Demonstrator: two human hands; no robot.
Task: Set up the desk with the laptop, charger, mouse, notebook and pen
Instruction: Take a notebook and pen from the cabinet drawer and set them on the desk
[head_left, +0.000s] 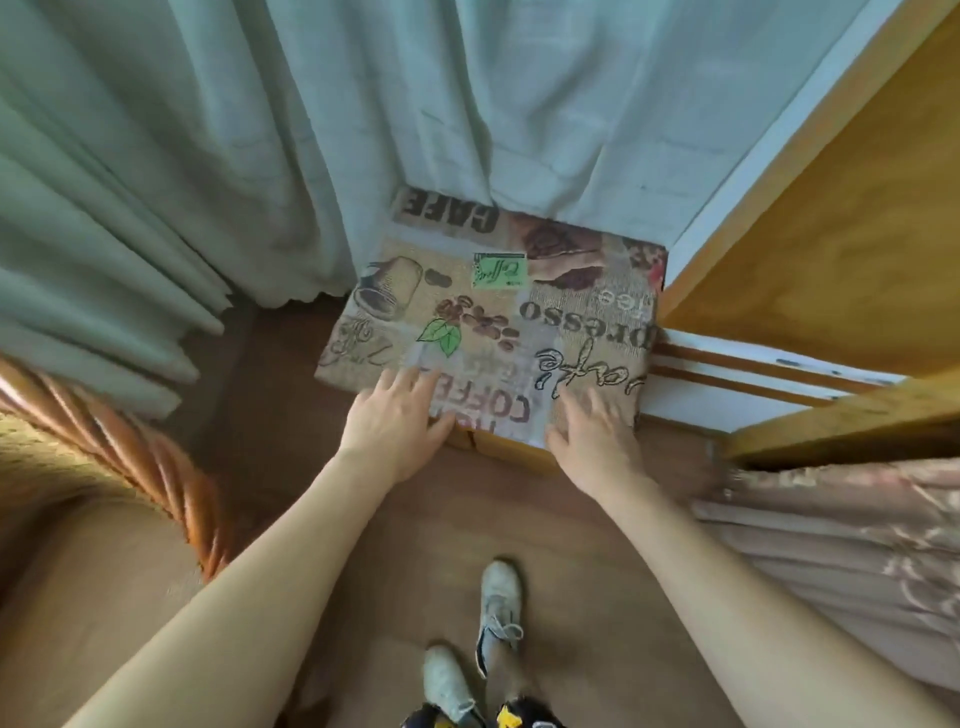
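Note:
A small low desk (506, 451) stands against the curtain, covered by a coffee-print cloth (498, 312). My left hand (395, 421) lies flat on the cloth's near left edge, fingers spread. My right hand (592, 436) rests on the near right edge, fingers apart too. Neither hand holds anything. No laptop, charger, mouse, notebook or pen is in view.
Pale green curtains (260, 156) hang behind and to the left of the desk. A wooden bed frame (831, 234) rises at the right, with patterned bedding (841, 545) below it. A wicker chair (130, 447) sits at the left. My shoes (493, 613) stand on the wooden floor.

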